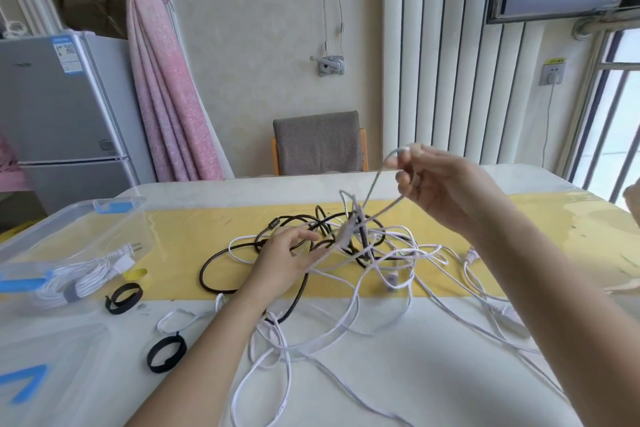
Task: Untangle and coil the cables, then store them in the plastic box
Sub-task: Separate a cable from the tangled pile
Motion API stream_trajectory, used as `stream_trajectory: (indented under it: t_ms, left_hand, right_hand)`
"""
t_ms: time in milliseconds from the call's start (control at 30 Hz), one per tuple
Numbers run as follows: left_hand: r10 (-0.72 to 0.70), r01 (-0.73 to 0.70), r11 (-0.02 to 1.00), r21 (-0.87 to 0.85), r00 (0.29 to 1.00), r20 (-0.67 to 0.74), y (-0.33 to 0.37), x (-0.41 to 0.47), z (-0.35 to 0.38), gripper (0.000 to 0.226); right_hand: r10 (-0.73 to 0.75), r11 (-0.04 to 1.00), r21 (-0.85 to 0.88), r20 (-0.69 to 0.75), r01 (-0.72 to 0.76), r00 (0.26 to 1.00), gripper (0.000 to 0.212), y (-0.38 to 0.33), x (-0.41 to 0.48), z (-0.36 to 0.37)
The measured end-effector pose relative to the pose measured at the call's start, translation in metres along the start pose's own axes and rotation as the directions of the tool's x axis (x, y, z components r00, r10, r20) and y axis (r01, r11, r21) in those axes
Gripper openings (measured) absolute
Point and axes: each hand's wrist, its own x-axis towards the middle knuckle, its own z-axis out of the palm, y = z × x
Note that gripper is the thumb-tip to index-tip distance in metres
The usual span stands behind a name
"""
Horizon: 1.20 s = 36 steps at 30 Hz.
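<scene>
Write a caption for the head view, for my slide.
The right hand pinches a white cable above the tangle, left hand on the tangle; one coiled cable lies in the plastic box.

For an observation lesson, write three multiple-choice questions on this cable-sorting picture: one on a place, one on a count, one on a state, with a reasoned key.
1. Where is the coiled white cable?
A. in the plastic box
B. on the chair
C. on the fridge

2. How many black strap loops lie on the table?
A. one
B. two
C. five

3. What is the right hand doing?
A. resting flat on the table
B. gripping a black cable
C. raised, pinching a white cable

Key: 1 A, the bundle lies inside the clear box. 2 B, two loops lie near the box. 3 C, it holds a white strand up.
</scene>
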Motion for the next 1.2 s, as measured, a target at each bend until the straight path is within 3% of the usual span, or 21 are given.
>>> stream_trajectory:
  t_ms: [67,167,200,267,367,433,533,600,667,733,833,900,967,1067,1133,1200]
  left_hand:
    - [-0.041,0.031,0.996,-0.08,0.992,-0.122,-0.003,0.004,-0.002,0.012]
    - [-0.089,0.087,0.996,-0.017,0.962,-0.259,-0.01,0.004,-0.007,0.026]
    - [-0.097,0.101,0.995,0.001,0.959,-0.265,-0.011,0.004,-0.008,0.025]
    - [-0.035,0.071,0.991,0.113,0.954,-0.298,-0.003,0.001,-0.007,0.016]
    - [0.241,-0.131,0.94,0.314,0.908,-0.342,0.024,-0.006,0.0,0.006]
    - [0.345,-0.259,0.915,0.309,0.9,-0.266,0.04,-0.012,0.007,0.012]
    - [0.302,-0.299,0.928,0.223,0.953,0.023,0.041,-0.015,0.008,0.041]
    - [0.224,-0.248,0.947,0.203,0.965,0.133,0.037,-0.016,0.001,0.042]
    - [0.155,-0.178,0.969,0.172,0.978,0.138,0.034,-0.015,-0.011,0.044]
    - [0.024,-0.042,0.994,0.106,0.986,0.163,0.034,-0.013,-0.026,0.052]
    - [-0.164,0.153,0.986,0.061,0.925,0.342,0.027,-0.012,-0.044,0.046]
    - [-0.212,0.171,0.976,0.135,0.893,0.398,0.021,-0.011,-0.051,0.035]
    - [-0.192,0.126,0.97,0.207,0.92,0.341,0.016,-0.009,-0.053,0.024]
    - [-0.098,0.074,0.955,0.288,0.993,0.07,0.013,-0.006,-0.056,0.007]
    - [-0.045,0.106,0.932,0.348,0.983,-0.179,0.017,-0.009,-0.065,0.013]
    - [-0.053,0.187,0.923,0.337,0.928,-0.369,0.018,-0.011,-0.074,0.023]
  right_hand:
    - [-0.038,0.96,0.277,-0.006,0.038,0.999,0.012,-0.003,-0.001,-0.007]
    - [-0.039,0.925,0.378,-0.007,0.039,0.999,0.01,-0.006,-0.002,-0.013]
    - [-0.017,0.944,0.329,-0.005,0.017,1.0,0.016,-0.007,-0.001,-0.013]
    - [0.057,0.996,0.073,-0.033,-0.054,0.998,0.028,-0.007,-0.001,-0.013]
    - [0.136,0.933,-0.327,-0.063,-0.149,0.989,0.025,-0.007,-0.003,-0.013]
    - [0.118,0.9,-0.416,-0.052,-0.129,0.992,0.021,-0.013,-0.006,-0.011]
    - [0.071,0.894,-0.435,-0.098,-0.107,0.993,0.029,-0.028,-0.011,-0.011]
    - [0.068,0.852,-0.506,-0.149,-0.135,0.987,0.036,-0.036,-0.013,-0.013]
    - [0.032,0.813,-0.566,-0.19,-0.136,0.981,0.039,-0.04,-0.015,-0.013]
    - [-0.033,0.84,-0.537,-0.203,-0.083,0.979,0.037,-0.043,-0.018,-0.01]
    - [-0.113,0.869,-0.495,-0.179,0.01,0.977,0.036,-0.049,-0.021,-0.001]
    - [-0.133,0.881,-0.469,-0.14,0.052,0.981,0.035,-0.051,-0.024,0.005]
    - [-0.142,0.893,-0.443,-0.117,0.077,0.983,0.035,-0.052,-0.025,0.01]
    - [-0.155,0.907,-0.415,-0.161,0.076,0.975,0.035,-0.053,-0.026,0.009]
    - [-0.143,0.904,-0.424,-0.2,0.046,0.969,0.036,-0.052,-0.026,0.008]
    - [-0.118,0.9,-0.436,-0.221,0.01,0.968,0.037,-0.05,-0.026,0.006]
